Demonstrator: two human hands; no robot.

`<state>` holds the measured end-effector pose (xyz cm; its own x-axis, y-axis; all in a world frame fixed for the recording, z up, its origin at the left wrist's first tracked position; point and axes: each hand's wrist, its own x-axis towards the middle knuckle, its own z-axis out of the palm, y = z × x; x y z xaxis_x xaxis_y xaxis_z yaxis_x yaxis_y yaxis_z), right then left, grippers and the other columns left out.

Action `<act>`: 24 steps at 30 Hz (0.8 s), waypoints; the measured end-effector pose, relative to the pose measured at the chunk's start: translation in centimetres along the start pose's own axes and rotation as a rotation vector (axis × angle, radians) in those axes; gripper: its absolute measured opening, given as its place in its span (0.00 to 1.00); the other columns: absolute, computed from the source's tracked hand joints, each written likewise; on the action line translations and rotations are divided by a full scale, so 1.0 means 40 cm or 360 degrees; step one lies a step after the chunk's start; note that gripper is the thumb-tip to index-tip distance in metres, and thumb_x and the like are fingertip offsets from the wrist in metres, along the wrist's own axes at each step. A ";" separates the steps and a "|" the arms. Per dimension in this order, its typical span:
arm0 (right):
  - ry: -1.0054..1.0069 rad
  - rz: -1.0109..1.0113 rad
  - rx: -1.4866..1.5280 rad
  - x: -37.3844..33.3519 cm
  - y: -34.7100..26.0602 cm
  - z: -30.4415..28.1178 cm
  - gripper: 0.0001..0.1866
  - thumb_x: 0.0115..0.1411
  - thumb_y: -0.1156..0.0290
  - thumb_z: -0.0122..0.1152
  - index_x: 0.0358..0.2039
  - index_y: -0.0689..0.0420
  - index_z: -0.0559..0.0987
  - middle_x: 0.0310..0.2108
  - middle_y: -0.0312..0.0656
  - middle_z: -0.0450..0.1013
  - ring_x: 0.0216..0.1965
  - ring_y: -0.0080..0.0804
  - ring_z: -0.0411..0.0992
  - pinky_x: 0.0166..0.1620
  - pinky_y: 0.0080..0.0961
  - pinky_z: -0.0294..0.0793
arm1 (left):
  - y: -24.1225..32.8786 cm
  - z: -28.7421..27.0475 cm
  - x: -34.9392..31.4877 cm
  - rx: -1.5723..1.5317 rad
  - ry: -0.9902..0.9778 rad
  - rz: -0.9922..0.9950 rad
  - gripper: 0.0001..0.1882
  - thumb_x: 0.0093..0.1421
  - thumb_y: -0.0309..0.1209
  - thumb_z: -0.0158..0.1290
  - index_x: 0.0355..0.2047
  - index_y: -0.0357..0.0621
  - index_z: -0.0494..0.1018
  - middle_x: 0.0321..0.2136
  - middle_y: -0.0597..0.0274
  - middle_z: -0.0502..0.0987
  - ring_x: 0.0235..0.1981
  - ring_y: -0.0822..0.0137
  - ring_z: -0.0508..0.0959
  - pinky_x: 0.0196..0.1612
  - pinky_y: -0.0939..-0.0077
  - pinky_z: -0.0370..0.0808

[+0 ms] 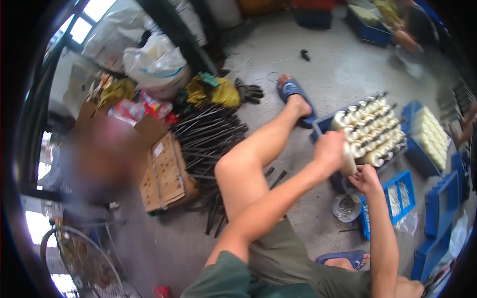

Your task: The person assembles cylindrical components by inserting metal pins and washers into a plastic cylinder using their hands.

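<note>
My left hand point(329, 153) is closed around a cream cylindrical roller point(349, 163), held upright at the near edge of a blue crate point(322, 124). Below it, my right hand point(365, 179) has its fingers pinched at the roller's lower end. Anything small between those fingertips is hidden. Rows of similar cream rollers point(354, 133) fill the crate, with dark rods lying across them. Close under my hands stand a round tub of small metal parts point(346, 207) and a blue divided tray point(408, 181) with small silvery pieces.
Right of the crate is another blue crate point(405, 115) of cream pieces. Dark metal rods point(211, 134) lie heaped left of my leg, beside a cardboard box point(166, 171). A dark glove point(250, 92) lies beyond them. Other people sit at the right; a blurred shape point(102, 159) is at left.
</note>
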<state>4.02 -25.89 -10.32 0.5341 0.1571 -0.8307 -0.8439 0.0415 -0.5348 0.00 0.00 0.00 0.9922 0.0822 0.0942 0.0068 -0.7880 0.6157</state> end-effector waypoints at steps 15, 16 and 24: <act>0.0376 -0.2165 -0.1153 -0.721 -0.237 -0.159 0.13 0.60 0.85 0.50 0.43 0.62 0.79 0.51 0.44 0.74 0.47 0.28 0.73 0.49 0.25 0.72 | 0.304 0.073 -0.109 -0.2512 -0.1498 -0.0394 0.40 0.65 0.49 0.55 0.70 0.47 0.52 0.46 0.61 0.72 0.36 0.72 0.71 0.33 0.77 0.69; 0.0349 -0.2254 -0.1195 -0.740 -0.230 -0.164 0.12 0.58 0.85 0.52 0.40 0.62 0.79 0.50 0.47 0.74 0.48 0.33 0.74 0.51 0.26 0.73 | 0.344 0.072 -0.112 -0.2368 -0.1511 -0.0510 0.38 0.68 0.64 0.41 0.66 0.48 0.61 0.40 0.69 0.74 0.30 0.76 0.69 0.30 0.79 0.66; 0.0347 -0.2265 -0.1018 -0.762 -0.274 -0.275 0.09 0.60 0.80 0.56 0.40 0.64 0.81 0.36 0.45 0.80 0.40 0.31 0.79 0.44 0.25 0.76 | 0.351 0.307 -0.145 -0.2681 -0.1092 -0.0917 0.17 0.68 0.38 0.47 0.49 0.38 0.73 0.38 0.54 0.79 0.40 0.60 0.80 0.44 0.68 0.79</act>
<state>-2.47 -41.99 19.17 0.8844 0.2125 0.4154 0.4666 -0.3906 -0.7935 -4.11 -19.03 -1.53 0.7886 -0.4741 -0.3916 0.6149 0.6033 0.5078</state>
